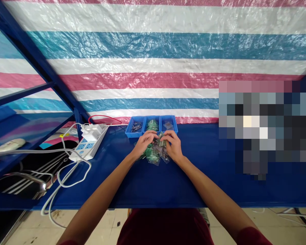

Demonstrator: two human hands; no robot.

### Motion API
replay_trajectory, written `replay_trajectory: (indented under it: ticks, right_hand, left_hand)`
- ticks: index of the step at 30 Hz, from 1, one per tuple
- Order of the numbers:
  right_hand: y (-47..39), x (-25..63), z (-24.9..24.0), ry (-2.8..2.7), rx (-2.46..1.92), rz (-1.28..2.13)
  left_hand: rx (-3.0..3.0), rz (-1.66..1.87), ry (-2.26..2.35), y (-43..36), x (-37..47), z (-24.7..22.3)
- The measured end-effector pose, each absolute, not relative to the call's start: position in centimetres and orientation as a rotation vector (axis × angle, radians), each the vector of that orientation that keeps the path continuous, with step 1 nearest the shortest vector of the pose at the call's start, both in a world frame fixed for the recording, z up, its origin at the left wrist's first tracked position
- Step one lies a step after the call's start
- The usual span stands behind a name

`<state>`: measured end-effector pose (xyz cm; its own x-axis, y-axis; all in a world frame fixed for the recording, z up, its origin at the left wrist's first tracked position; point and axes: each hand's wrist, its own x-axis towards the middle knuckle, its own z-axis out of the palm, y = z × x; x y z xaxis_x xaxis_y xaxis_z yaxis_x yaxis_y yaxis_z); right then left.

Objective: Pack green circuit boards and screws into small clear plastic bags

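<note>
Bagged parts [153, 158] are left heaped mid-frame, below part-filled blue bins [135, 135]. Grip of left hand [143, 143] and right hand [174, 146] cannot be told.

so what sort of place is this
Probably a workshop or small-parts workstation: a long blue table holds a row of blue bins with small items in them, a heap of small plastic bags, and a white power strip.

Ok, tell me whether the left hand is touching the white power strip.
Apart. The head view shows blue tabletop between the left hand and the white power strip.
</note>
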<state>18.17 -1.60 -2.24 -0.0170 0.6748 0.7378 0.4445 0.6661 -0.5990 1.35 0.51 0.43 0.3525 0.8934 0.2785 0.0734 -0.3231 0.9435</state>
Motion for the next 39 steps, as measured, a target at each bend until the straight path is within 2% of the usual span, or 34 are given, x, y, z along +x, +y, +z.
replay_trajectory:
  ticks: [9,14,19,23,27,31,35,39]
  right_hand:
    - [-1.8,17.8,-1.8,-1.568,-1.061,0.335]
    - [-1.7,18.0,-1.7,-1.6,-1.162,0.285]
    - [-1.7,18.1,-1.8,-1.587,-1.168,0.364]
    - [-1.5,18.2,-1.9,-1.568,-1.19,0.38]
    - [-1.4,18.3,-1.7,-1.598,-1.186,0.365]
    - [-1.4,18.4,-1.6,-1.601,-1.201,0.366]
    - [-1.0,18.6,-2.0,-1.664,-1.28,0.342]
    - [-0.7,18.6,-2.6,-1.885,-1.437,0.329]
  left_hand:
    - [1.86,1.15,0.978,0.4,1.3,0.5]
    - [1.946,1.119,1.078,0.1,1.3,0.5]
    - [1.725,1.221,1.076,0.9,1.2,0.2]
    - [1.613,1.358,1.156,4.5,1.2,1.2]
    - [1.745,1.201,1.444,8.9,1.1,2.6]
    - [2.044,1.217,1.688,9.4,0.4,2.6]
    - [2.259,1.161,1.5,5.9,-0.9,2.0]
    - [2.426,0.754,1.324,1.6,-2.5,1.2]
